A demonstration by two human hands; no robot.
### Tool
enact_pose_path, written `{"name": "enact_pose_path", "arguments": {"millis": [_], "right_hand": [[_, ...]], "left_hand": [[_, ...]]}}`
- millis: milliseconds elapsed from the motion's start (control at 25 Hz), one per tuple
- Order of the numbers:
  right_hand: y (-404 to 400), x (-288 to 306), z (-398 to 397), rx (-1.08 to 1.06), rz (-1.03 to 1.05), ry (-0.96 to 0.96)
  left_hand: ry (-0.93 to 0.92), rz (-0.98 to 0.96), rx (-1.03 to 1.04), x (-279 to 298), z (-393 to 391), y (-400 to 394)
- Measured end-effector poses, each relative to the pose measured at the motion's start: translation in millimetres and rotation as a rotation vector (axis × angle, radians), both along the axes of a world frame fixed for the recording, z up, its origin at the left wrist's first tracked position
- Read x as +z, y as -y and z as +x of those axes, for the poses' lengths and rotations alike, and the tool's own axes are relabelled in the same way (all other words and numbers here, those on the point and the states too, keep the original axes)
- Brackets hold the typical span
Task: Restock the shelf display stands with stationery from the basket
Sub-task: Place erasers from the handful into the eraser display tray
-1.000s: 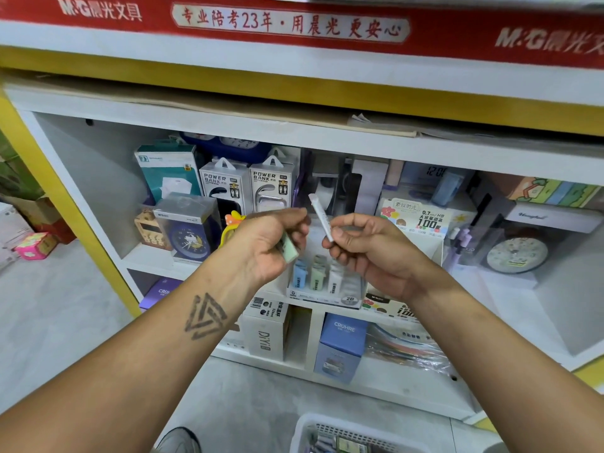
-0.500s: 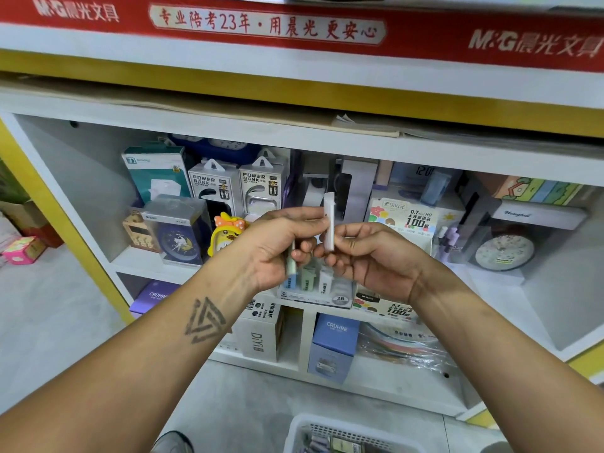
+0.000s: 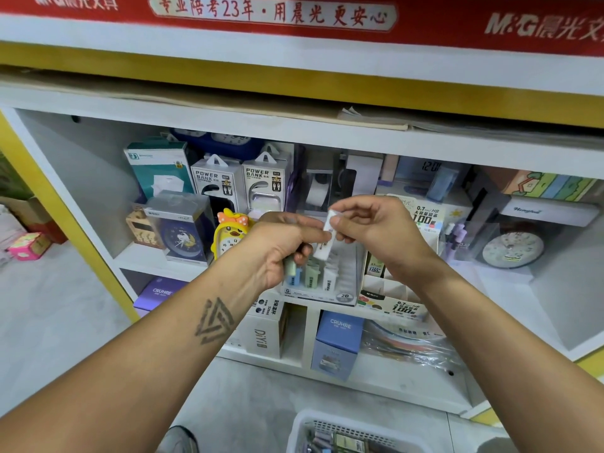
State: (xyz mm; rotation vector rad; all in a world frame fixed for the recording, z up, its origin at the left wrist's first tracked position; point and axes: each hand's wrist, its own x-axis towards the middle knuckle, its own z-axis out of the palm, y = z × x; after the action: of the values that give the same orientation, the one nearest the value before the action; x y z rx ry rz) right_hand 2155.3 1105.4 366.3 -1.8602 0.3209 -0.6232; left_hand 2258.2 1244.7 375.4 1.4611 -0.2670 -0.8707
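I hold a small white lead tube (image 3: 327,235) between my two hands, in front of the middle shelf. Its long axis is almost upright, with a light tilt: the top end leans to the right and a little away from me, the bottom end points down toward the display stand (image 3: 322,282). My right hand (image 3: 376,230) pinches the upper part of the tube with thumb and first finger; the other fingers are curled loosely. My left hand (image 3: 277,243) touches the tube at its middle with the thumb and fingertips, and the same hand keeps a pale green tube (image 3: 290,266) inside the curled lower fingers. This green one points downward, and only its lower part is seen under my palm.

The display stand is just below the white tube. It is a clear box with a "2B" label at the front, and some tubes in blue, green and white stand upright in its left part. At the right of it is a carton stand (image 3: 397,299) with "100" printed.

On the shelf at the left are a yellow duck clock (image 3: 230,235), a blue alarm clock in a clear box (image 3: 183,230) and two power bank boxes (image 3: 242,184). The white basket (image 3: 304,426) is on the floor below, near the bottom edge, with some items inside.
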Motion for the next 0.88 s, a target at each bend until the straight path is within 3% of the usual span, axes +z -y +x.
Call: {"name": "enact_pose_path", "arguments": {"millis": [160, 280, 680, 880], "right_hand": [[17.0, -12.5, 5.1, -0.257, -0.372, -0.048], [21.3, -28.6, 7.5, -0.262, -0.585, -0.133], [14.1, -44.7, 14.9, -0.092, -0.902, -0.263], [12.2, -46.5, 13.0, -0.071, -0.917, -0.275]], "left_hand": [[-0.247, -0.031, 0.054, 4.1, 9.1, -4.8], [-0.352, -0.116, 0.145, 5.8, 11.2, -7.6], [-0.33, -0.154, 0.192, 3.9, 13.7, -10.0], [-0.305, -0.134, 0.221, 3.7, 13.1, -11.0]]}}
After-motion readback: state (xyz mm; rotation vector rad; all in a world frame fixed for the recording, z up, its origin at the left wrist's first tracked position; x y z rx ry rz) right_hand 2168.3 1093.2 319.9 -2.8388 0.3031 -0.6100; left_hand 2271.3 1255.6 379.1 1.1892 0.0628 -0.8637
